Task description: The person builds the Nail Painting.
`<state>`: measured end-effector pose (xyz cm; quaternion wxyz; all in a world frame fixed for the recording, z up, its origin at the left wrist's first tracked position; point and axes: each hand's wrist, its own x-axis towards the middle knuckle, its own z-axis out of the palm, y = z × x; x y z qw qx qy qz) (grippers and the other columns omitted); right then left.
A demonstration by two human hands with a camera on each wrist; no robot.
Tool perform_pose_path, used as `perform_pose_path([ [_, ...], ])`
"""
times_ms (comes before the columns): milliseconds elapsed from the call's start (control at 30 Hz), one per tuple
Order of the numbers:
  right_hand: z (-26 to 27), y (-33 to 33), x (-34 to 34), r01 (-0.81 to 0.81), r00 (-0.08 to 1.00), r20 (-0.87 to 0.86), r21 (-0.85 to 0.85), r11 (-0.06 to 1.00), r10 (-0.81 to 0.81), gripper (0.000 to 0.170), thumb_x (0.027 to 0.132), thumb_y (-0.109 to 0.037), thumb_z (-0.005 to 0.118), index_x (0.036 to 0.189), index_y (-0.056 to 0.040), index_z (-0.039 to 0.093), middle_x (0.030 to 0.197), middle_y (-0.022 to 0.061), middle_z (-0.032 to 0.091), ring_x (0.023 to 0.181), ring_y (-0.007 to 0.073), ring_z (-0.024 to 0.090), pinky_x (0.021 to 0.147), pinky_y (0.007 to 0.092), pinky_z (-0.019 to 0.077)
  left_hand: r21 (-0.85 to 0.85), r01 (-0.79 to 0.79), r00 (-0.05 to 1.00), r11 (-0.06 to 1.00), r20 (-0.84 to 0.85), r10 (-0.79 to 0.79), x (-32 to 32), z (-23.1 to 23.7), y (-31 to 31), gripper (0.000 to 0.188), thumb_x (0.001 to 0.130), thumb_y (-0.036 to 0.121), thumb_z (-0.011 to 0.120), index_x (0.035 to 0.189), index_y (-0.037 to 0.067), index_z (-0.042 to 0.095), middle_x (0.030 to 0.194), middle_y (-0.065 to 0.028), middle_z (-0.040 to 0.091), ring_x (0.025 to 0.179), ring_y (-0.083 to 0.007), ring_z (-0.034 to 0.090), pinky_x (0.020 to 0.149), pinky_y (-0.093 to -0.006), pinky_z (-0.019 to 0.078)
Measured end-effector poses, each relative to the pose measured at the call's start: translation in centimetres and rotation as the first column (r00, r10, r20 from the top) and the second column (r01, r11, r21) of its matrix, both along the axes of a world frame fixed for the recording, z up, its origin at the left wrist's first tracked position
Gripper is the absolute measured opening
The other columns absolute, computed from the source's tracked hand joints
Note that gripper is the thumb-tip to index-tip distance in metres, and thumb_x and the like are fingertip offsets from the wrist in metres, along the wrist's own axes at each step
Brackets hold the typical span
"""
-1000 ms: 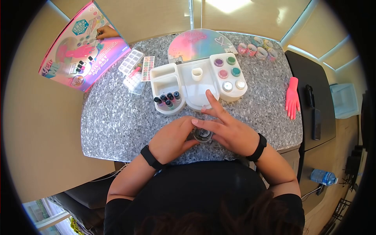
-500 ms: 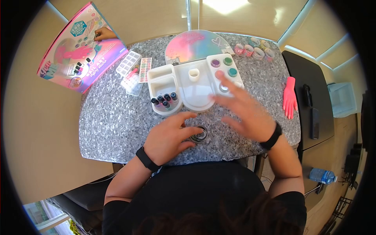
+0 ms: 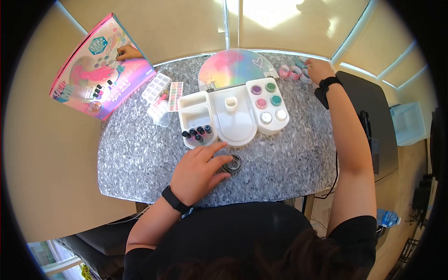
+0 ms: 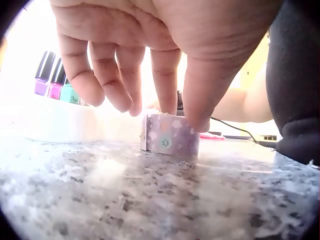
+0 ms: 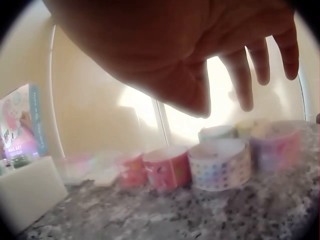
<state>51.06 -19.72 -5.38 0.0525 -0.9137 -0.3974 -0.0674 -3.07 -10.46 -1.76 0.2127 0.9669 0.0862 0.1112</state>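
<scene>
A lilac tape roll (image 4: 170, 135) printed with small smileys stands on the speckled table near its front edge. My left hand (image 3: 197, 170) is over it with loosely extended fingers; in the left wrist view the thumb tip overlaps the roll's right rim and another fingertip is right at its top. At the back right, my right hand (image 3: 321, 71) reaches over a group of several patterned tape rolls (image 3: 294, 72). The right wrist view shows its fingers hanging apart above a dotted roll (image 5: 220, 165), a pink roll (image 5: 167, 167) and a purple-pink roll (image 5: 277, 147).
A white tray (image 3: 235, 123) holds nail polish bottles (image 3: 198, 132) at left and glitter pots (image 3: 261, 103) at right, beneath a rainbow lid. Sticker sheets (image 3: 176, 96) and clear cases (image 3: 157, 87) lie beside a tall box (image 3: 100, 67). A black cabinet (image 3: 357, 93) adjoins the table.
My right hand has left the front roll and swung out to the rolls at the back right. My left hand stays at the front roll, which now sits slightly nearer the tray.
</scene>
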Motion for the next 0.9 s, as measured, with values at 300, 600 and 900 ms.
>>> perform_pose_path([
  [300, 1.6, 0.7, -1.9, -0.068, 0.993, -0.079, 0.247, 0.967, 0.09, 0.033, 0.097, -0.011, 0.063, 0.125, -0.005, 0.08, 0.124, 0.0236, 0.079, 0.123, 0.0427, 0.073, 0.109, 0.0479, 0.0566, 0.014, 0.031, 0.997, 0.999, 0.067, -0.032, -0.4, -0.1, 0.6, 0.039, 0.093, 0.029, 0.087, 0.128, 0.017, 0.074, 0.156, -0.0073, 0.064, 0.115, -0.0302, 0.068, 0.099, -0.0451, 0.0544],
  [600, 9.2, -8.3, -26.2, -0.579, 0.756, -0.109, 0.347, 0.737, 0.645, 0.021, 0.087, -0.003, 0.081, 0.108, -0.0077, 0.081, 0.114, 0.0135, 0.079, 0.115, 0.0359, 0.075, 0.103, 0.0472, 0.0578, -0.009, 0.008, 0.993, 1.0, 0.119, -0.007, -0.2, -0.4, 0.7, 0.039, 0.089, 0.027, 0.091, 0.123, 0.016, 0.078, 0.147, -0.0073, 0.071, 0.116, -0.0308, 0.071, 0.099, -0.0449, 0.0554],
  [900, 3.4, -11.8, -31.8, -0.622, 0.768, -0.102, 0.119, 0.774, 0.633, 0.012, 0.091, -0.013, 0.065, 0.096, -0.014, 0.076, 0.117, 0.006, 0.072, 0.128, 0.0302, 0.067, 0.116, 0.0474, 0.0485, 0.0, 0.03, 0.997, 1.0, 0.074, -0.03, -0.3, -0.8, 0.1, 0.036, 0.093, 0.031, 0.088, 0.125, 0.018, 0.079, 0.132, -0.0032, 0.077, 0.114, -0.0279, 0.072, 0.099, -0.0432, 0.0546],
])
